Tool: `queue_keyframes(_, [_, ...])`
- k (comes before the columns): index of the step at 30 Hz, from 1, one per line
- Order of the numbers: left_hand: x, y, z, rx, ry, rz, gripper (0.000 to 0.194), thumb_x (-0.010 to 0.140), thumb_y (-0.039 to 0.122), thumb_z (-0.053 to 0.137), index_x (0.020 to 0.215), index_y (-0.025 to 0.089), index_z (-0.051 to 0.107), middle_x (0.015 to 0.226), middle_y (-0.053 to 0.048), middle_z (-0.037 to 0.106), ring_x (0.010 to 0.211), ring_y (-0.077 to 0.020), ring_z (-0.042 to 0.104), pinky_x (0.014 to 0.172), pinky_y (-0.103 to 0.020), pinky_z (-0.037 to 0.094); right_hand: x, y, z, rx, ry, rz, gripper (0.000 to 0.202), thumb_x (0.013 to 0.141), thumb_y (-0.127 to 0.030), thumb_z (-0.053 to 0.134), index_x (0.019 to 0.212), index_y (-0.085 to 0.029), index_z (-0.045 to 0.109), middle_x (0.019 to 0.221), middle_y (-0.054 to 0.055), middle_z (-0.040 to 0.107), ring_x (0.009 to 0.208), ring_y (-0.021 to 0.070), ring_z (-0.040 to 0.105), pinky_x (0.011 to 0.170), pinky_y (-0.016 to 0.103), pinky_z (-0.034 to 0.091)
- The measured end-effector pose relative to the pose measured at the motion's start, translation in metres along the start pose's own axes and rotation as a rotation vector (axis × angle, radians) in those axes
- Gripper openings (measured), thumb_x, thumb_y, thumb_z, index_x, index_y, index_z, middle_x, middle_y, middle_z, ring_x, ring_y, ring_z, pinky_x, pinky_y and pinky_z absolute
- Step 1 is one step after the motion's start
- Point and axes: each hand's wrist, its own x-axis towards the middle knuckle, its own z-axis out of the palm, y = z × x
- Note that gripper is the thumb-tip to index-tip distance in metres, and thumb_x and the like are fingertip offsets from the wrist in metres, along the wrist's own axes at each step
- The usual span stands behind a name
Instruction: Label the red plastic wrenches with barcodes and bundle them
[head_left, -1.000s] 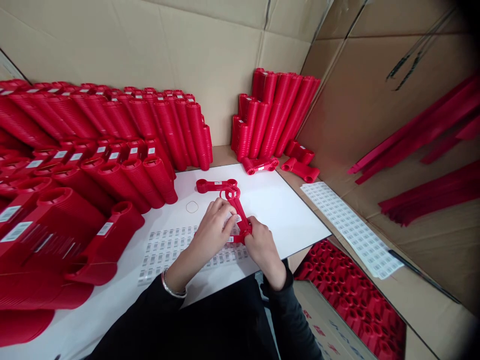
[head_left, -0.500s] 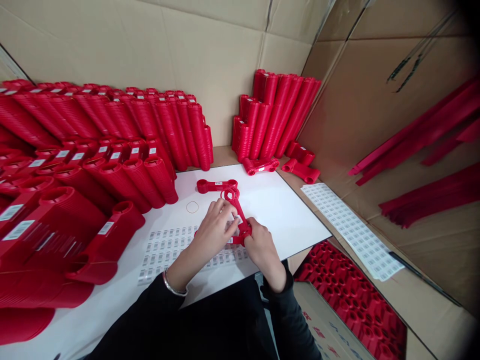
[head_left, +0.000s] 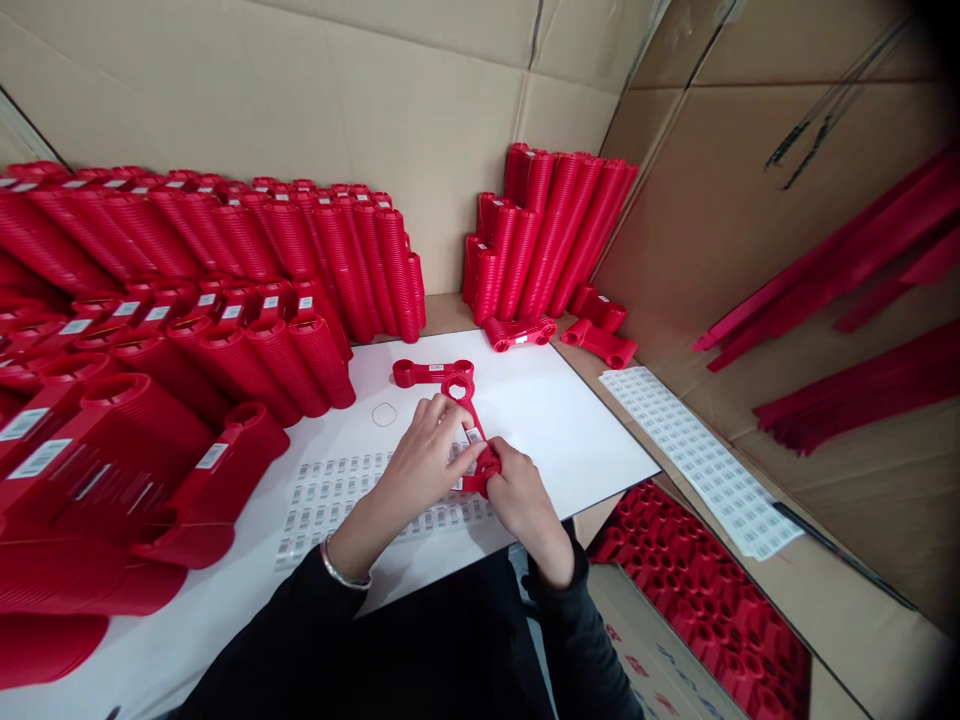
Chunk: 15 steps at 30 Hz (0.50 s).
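Note:
Over the white board (head_left: pixel 570 420), my right hand (head_left: pixel 525 495) grips the near end of a red link-shaped part (head_left: pixel 459 389) with a ring at each end. A barcode label shows on its middle. My left hand (head_left: pixel 424 455) is bent over that part, fingers curled at its label; whether they pinch anything is hidden. Another red part, partly covered by my hands, lies beneath the near end. Beyond them lies a labelled red part (head_left: pixel 433 373). Under my left hand is a sheet of barcode labels (head_left: pixel 322 505).
Stacks of red parts (head_left: pixel 285 240) fill the left side; more stacks (head_left: pixel 540 235) stand at the back. A second label sheet (head_left: pixel 690 455) and a dark strip (head_left: pixel 840 555) lie at right. Below is a box of red parts (head_left: pixel 705 590). A thin band (head_left: pixel 384 414) lies on the board.
The barcode label on the held part now shows between my hands, where pale material was before. My left thumb has shifted slightly right, nearer my right hand.

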Motion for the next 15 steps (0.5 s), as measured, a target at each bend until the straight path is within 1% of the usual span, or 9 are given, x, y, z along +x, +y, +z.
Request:
queue_keyframes(3, [0.000,0.001,-0.001,0.015,0.012,0.026,0.012,0.091,0.028,0.057,0.094,0.020,0.050,0.099,-0.006,0.051,0.093,-0.0239,0.046,0.082,-0.041,0.047,-0.003,-0.002,-0.001,0.017,0.004,-0.002,0.021,0.072,-0.003,0.039,0.081,-0.021,0.046,0.076,0.003,0.060,0.068,0.0177,0.050,0.063,0.026,0.031])
queue_keyframes(7, [-0.001,0.005,-0.007,0.007,0.049,0.067,0.010,0.091,0.027,0.058,0.093,0.021,0.050,0.099,-0.005,0.052,0.094,-0.0236,0.048,0.082,-0.040,0.047,-0.007,-0.004,-0.003,0.030,0.008,-0.023,0.022,0.072,-0.003,0.038,0.081,-0.021,0.046,0.077,0.003,0.061,0.069,0.0178,0.052,0.062,0.026,0.031])
queue_keyframes(9, [-0.003,0.009,-0.012,-0.002,0.077,0.088,0.005,0.093,0.023,0.055,0.090,0.021,0.052,0.100,-0.005,0.054,0.096,-0.0227,0.050,0.084,-0.039,0.047,-0.010,-0.006,-0.005,0.002,0.014,-0.026,0.024,0.071,-0.003,0.038,0.082,-0.021,0.047,0.077,0.003,0.061,0.068,0.0180,0.052,0.062,0.026,0.030])
queue_keyframes(10, [-0.004,0.011,-0.014,-0.004,0.091,0.094,0.005,0.094,0.021,0.053,0.089,0.021,0.052,0.100,-0.005,0.055,0.096,-0.0221,0.051,0.084,-0.039,0.047,-0.011,-0.007,-0.006,-0.020,0.019,-0.025,0.025,0.069,-0.002,0.038,0.083,-0.021,0.048,0.076,0.003,0.061,0.068,0.0182,0.052,0.061,0.026,0.030])
queue_keyframes(15, [-0.013,0.022,-0.018,0.001,0.176,0.120,0.014,0.096,0.012,0.046,0.085,0.020,0.051,0.102,-0.005,0.063,0.095,-0.0199,0.059,0.083,-0.037,0.051,-0.015,-0.014,-0.010,-0.098,0.055,-0.030,0.027,0.067,-0.002,0.038,0.084,-0.020,0.049,0.076,0.004,0.061,0.068,0.0189,0.053,0.062,0.027,0.031])
